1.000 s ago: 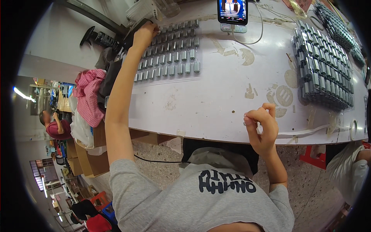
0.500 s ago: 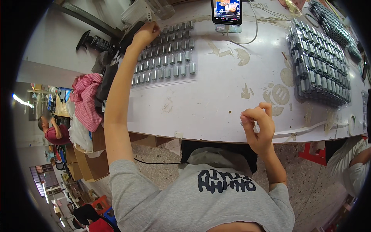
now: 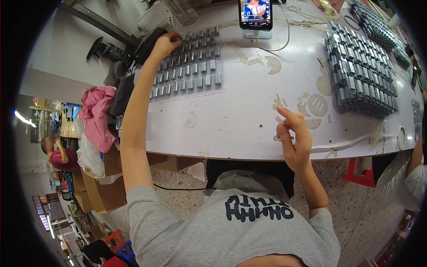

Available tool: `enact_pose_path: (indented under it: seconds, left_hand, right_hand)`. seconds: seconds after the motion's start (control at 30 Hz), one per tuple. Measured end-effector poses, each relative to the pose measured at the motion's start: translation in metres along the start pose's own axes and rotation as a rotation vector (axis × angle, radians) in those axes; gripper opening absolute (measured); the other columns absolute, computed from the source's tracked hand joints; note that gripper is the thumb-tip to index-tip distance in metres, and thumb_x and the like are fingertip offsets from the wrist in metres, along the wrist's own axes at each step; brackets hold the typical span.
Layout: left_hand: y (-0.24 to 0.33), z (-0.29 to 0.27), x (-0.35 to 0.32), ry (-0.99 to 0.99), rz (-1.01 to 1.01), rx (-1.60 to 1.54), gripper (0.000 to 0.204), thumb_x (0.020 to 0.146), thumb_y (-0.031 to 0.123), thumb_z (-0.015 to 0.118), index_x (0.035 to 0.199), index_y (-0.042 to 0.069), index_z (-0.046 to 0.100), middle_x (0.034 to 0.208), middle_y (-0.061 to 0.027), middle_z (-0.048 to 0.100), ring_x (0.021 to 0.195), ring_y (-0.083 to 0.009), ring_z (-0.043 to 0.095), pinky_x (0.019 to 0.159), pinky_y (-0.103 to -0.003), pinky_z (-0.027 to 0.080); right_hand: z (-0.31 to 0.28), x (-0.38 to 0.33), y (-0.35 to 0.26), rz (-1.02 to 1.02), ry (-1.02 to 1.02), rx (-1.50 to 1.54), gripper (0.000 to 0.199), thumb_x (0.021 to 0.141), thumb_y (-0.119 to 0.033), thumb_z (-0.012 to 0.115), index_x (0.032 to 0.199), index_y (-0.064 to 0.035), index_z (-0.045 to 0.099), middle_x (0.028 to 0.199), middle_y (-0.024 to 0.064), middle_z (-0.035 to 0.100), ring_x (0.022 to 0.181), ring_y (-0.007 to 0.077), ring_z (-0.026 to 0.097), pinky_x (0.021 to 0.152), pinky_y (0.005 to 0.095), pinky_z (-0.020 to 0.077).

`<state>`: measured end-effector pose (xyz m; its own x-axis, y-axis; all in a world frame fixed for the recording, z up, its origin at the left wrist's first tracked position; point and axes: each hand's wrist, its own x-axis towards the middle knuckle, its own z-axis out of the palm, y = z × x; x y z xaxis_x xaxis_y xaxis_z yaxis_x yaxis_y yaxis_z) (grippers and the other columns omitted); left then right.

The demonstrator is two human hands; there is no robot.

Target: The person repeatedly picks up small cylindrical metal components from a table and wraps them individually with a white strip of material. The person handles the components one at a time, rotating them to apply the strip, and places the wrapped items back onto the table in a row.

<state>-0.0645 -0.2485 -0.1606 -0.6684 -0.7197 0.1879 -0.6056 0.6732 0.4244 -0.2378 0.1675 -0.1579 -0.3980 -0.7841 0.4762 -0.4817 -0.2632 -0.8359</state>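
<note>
My left hand [image 3: 166,45] reaches to the far left, over a clear plastic tray [image 3: 209,90] of silver metal cylinders [image 3: 195,69] standing in rows. Its thumb and fingertips are closed together at the tray's far rows; whatever is between them is too small or hidden to make out. Near the table's front edge, my right hand [image 3: 299,144] hovers with the index finger stretched out and the thumb apart from it. The other fingers are curled, and nothing shows in this hand. A small mark or bit [image 3: 276,139] appears by its thumb, too small to name.
A stack of trays with silver cylinders [image 3: 362,71] stands on the right, with more trays [image 3: 380,26] behind. A phone [image 3: 255,14] on a stand and its white cable [image 3: 288,33] are at the back. Pink checked cloth [image 3: 98,118] hangs at the left. Another person [image 3: 402,178] sits at right.
My left hand has come down a little, closer to the cylinders. On my right hand the index finger has straightened and parted from the thumb. The whole view has shifted slightly.
</note>
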Motion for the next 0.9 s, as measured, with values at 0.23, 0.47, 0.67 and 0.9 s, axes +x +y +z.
enact_pose_path:
  seconds: [0.23,0.47,0.67,0.9]
  left_hand:
    - [0.007,-0.001,-0.003,0.354,0.006,0.059,0.027,0.077,0.027,0.058,0.091,0.003,0.061,0.086,-0.0115,0.062,0.078,-0.0274,0.059,0.072,-0.034,0.044]
    - [0.094,-0.014,-0.028,0.159,0.023,-0.497,0.022,0.085,0.021,0.050,0.100,0.005,0.052,0.086,-0.0049,0.063,0.067,-0.0076,0.057,0.060,-0.021,0.043]
    - [0.172,0.023,-0.023,-0.031,0.241,-0.532,0.023,0.085,0.023,0.052,0.098,0.005,0.052,0.085,-0.0060,0.061,0.052,-0.0079,0.050,0.052,-0.022,0.042]
    - [0.189,0.038,0.028,0.038,0.230,-0.489,0.025,0.084,0.027,0.053,0.096,0.004,0.053,0.085,-0.0065,0.061,0.047,-0.0090,0.049,0.045,-0.023,0.039]
  right_hand:
    - [0.004,0.000,0.002,0.149,-0.046,0.247,0.018,0.082,0.000,0.051,0.100,0.0012,0.052,0.073,0.0074,0.056,0.072,0.0139,0.053,0.064,0.0238,0.0434]
    - [-0.011,0.004,-0.006,0.104,-0.082,0.581,0.007,0.083,0.003,0.048,0.089,0.0000,0.051,0.082,0.0111,0.058,0.077,0.0153,0.056,0.071,0.0257,0.0434]
    - [-0.028,-0.003,-0.042,-0.039,-0.169,0.454,0.013,0.079,0.009,0.048,0.088,0.0006,0.049,0.085,0.0120,0.057,0.076,0.0167,0.056,0.069,0.0266,0.0440]
    - [-0.041,-0.014,-0.054,0.028,-0.086,0.631,0.015,0.085,0.007,0.041,0.099,0.0032,0.044,0.074,0.0135,0.056,0.065,0.0151,0.056,0.061,0.0243,0.0451]
